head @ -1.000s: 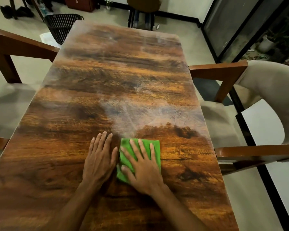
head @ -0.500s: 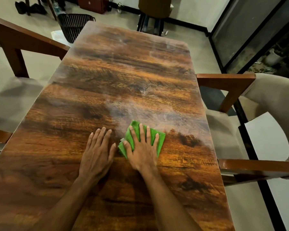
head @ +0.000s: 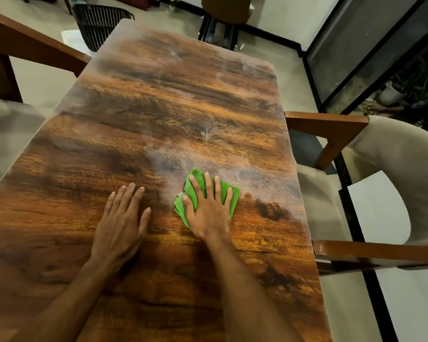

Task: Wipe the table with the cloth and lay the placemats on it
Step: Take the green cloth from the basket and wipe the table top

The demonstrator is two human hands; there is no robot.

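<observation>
The wiping is under way here: the right hand is lying flat, fingers straight and spread, pressing the small bunched bright-green cloth onto the long glossy wood-grain surface, with nothing curled around it. The left hand is resting flat and relaxed on the bare wood just beside it, apart from the cloth and holding nothing. The cloth is sitting toward the near right part of the surface, right at the edge of a hazy, streaky film that is covering the middle and far end. To my eye the near stretch is reading clean and the cloudy part is waiting, so the wiping is looking only partway done. No placemats are showing anywhere, so that half is looking not yet begun. The cloth is looking soft, folded over and creased under the palm.
</observation>
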